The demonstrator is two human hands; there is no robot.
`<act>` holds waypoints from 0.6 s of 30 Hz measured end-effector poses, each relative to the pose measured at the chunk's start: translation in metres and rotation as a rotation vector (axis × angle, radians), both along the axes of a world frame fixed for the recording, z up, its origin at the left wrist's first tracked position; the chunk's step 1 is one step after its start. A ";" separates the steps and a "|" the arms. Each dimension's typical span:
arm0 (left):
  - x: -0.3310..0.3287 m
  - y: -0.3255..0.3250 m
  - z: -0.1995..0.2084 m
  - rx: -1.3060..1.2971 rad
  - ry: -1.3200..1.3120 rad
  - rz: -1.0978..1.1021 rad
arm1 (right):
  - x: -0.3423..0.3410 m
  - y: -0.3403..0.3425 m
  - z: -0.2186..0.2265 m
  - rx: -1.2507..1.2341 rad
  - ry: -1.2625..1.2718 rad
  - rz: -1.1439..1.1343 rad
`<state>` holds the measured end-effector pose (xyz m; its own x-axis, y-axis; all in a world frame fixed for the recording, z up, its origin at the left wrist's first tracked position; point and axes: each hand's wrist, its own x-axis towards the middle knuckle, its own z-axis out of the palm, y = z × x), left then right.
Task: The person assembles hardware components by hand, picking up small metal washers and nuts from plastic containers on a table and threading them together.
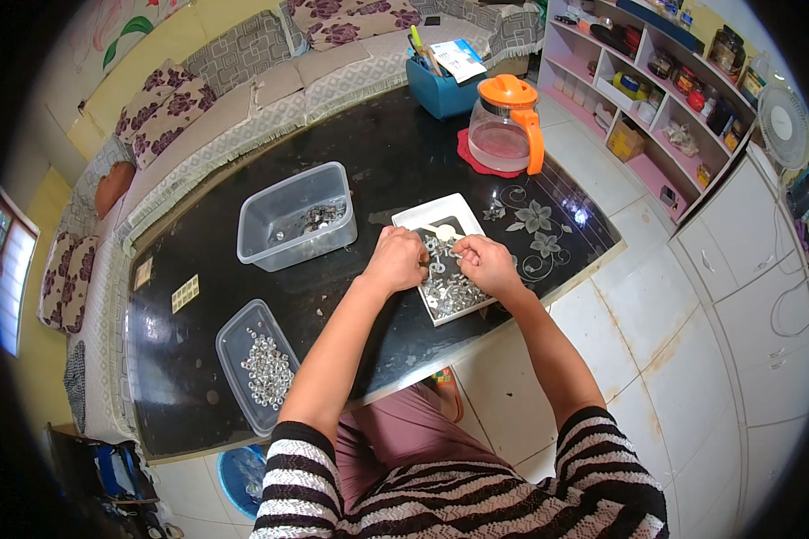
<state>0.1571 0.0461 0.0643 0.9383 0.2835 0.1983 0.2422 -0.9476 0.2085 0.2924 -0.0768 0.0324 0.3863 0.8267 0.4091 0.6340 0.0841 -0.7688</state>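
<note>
Nearest to us, before the white box [420, 214], runs the near edge of the black table [189, 359]; the box sits just beside this edge, so there is little room on our side. To the left of the box, and a little nearer, is a shallow grey tray [234, 337] with small shiny rings [270, 370].

Over the box we have both hands. The left hand [403, 259] has its fingers bent inward, the tips partly hidden, so we cannot tell if they hold something. The right hand [487, 268] makes a narrow pinch; a bright bit shows at its tips, but whether it is gripped we cannot tell. The small metal pieces [451, 292] lie heaped in the box under the hands. We judge that the step in hand is a fine handling of single pieces; the next move seems to call for a light, exact pinch, with the wrists kept above the low rim.

To the left of the box and slightly farther stands a translucent tub [301, 250] with dark pieces [324, 216] inside; between them the table is mostly open. Beyond the box, toward the right, the orange-lidded jug [502, 144] stands on a red mat [470, 160], leaving some room. Farther beyond it is a blue holder [436, 94].
</note>
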 end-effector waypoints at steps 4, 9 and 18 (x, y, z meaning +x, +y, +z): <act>0.011 -0.002 -0.006 0.027 0.310 0.107 | -0.001 -0.001 0.001 0.010 0.020 -0.002; 0.015 0.000 -0.012 -0.016 0.355 0.144 | -0.001 0.000 -0.001 0.033 -0.005 0.009; -0.011 -0.004 -0.013 -0.336 -0.083 0.082 | -0.002 -0.001 0.000 0.009 -0.007 0.002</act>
